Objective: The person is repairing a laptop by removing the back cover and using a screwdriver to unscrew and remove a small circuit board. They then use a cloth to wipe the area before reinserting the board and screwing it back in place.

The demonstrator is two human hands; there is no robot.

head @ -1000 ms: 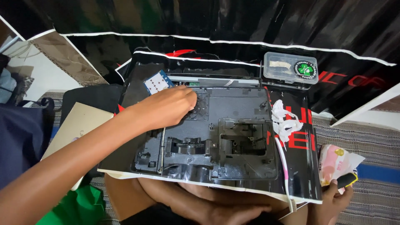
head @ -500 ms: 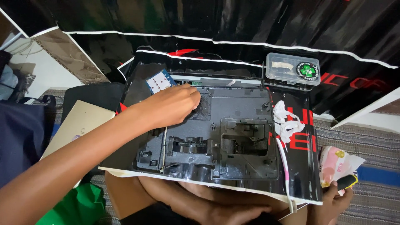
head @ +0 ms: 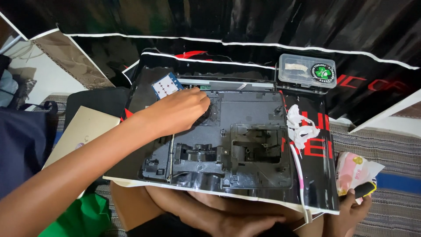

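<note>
Black moulded plastic makes up the chassis (head: 228,145) lying flat on your lap, on a glossy black sheet with a white border (head: 315,193); its surface is ribbed and recessed, with a deep rectangular well right of centre and a lower bay toward its near edge; a grey metal strip runs along the far edge. Your left hand (head: 182,112) rests on the upper left of the chassis, fingers curled down onto a dark round part; whether they actually pinch it you cannot tell, since the fingertips are hidden. Your right hand (head: 351,208) sits at the lower right corner of the sheet, closed around a black and yellow tool handle (head: 365,189). A small blue and white circuit board (head: 166,85) lies just beyond your left knuckles; a crumpled white wad (head: 302,127) lies on the sheet just beside the chassis's right edge; a pink and white rod (head: 300,175) runs along that same side. A clear lidded box (head: 307,72) stands past the far right corner; a pink packet (head: 355,169) lies near your right hand. Open room shows on the chassis's right half; the left side is crowded by your forearm.
</note>
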